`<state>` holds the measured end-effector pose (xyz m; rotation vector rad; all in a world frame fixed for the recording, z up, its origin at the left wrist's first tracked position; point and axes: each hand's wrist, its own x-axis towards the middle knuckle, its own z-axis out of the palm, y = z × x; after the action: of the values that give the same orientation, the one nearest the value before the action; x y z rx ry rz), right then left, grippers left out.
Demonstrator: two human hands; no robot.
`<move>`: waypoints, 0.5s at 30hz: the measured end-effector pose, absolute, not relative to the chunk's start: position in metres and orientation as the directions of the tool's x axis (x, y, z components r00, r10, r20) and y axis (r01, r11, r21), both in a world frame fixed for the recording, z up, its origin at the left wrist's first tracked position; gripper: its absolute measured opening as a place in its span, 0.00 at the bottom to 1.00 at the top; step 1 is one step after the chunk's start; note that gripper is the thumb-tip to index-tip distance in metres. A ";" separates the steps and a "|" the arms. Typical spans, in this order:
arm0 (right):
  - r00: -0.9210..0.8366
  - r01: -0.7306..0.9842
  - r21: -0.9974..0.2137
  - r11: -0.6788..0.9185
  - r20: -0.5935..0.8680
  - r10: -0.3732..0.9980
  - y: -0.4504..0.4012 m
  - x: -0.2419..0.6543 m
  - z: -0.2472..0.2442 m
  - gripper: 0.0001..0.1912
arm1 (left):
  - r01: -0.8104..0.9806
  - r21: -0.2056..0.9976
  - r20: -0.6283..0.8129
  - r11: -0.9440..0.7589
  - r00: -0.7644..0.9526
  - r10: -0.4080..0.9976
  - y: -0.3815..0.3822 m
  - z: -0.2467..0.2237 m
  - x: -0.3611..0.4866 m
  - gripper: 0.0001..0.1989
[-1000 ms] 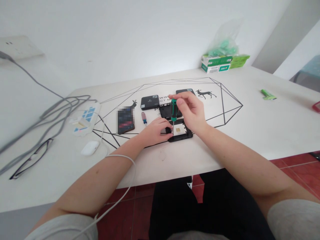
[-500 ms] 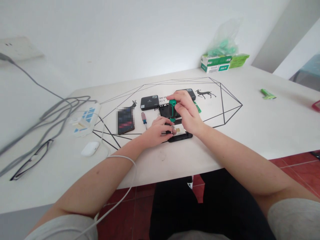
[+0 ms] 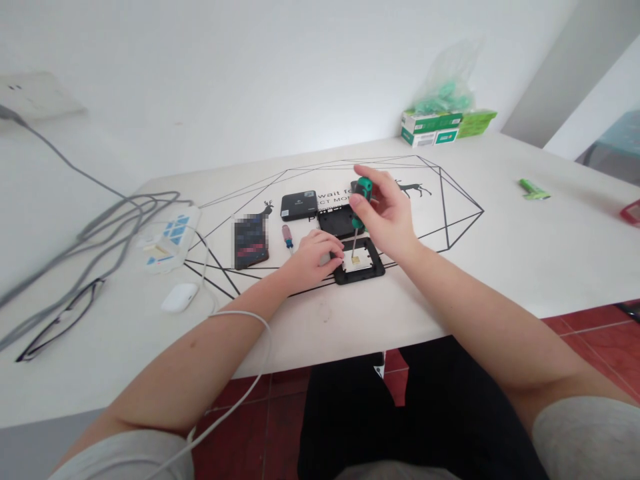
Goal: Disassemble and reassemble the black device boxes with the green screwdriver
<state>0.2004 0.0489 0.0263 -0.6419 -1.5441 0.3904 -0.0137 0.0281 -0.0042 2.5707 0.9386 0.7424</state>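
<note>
My right hand (image 3: 387, 217) is wrapped round the green-and-black handle of a screwdriver (image 3: 363, 193). Its shaft slants down to a white panel with a gold patch, inside an opened black device casing (image 3: 373, 270). I cannot tell whether the tip touches the panel. At the casing's left edge, the curled fingertips of my left hand (image 3: 317, 257) grip it. Just behind lies the other black casing half (image 3: 334, 222), partly covered by the right hand. A second screwdriver (image 3: 287, 235) with a reddish and blue handle rests left of my left hand.
A closed black box-shaped device (image 3: 299, 205) and a phone (image 3: 250, 240) lie to the left. Further left are a white earphone case (image 3: 180, 297), a clear parts box (image 3: 175, 237), cables and glasses (image 3: 63, 320). Green-and-white boxes (image 3: 433, 127) stand at the back right.
My right hand has moved right and slightly up with the screwdriver, which now leans instead of standing upright. The left hand has drawn back slightly to the left, uncovering more of the white panel.
</note>
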 end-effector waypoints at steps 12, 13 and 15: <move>0.052 0.399 -0.547 0.736 0.815 0.577 0.063 0.212 0.019 0.14 | 0.933 0.209 0.271 -0.292 0.231 0.934 0.037 -0.006 -0.021 0.08; 0.046 0.399 -0.549 0.734 0.812 0.582 0.062 0.211 0.019 0.14 | 0.941 0.193 0.262 -0.279 0.225 0.939 0.037 -0.006 -0.021 0.09; 0.034 0.395 -0.554 0.732 0.806 0.591 0.061 0.210 0.019 0.14 | 0.947 0.173 0.256 -0.269 0.220 0.941 0.037 -0.007 -0.020 0.09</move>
<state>0.2104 0.0606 0.0188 -0.8200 -1.5851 0.1803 -0.0205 0.0374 -0.0067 2.4695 1.9111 0.4940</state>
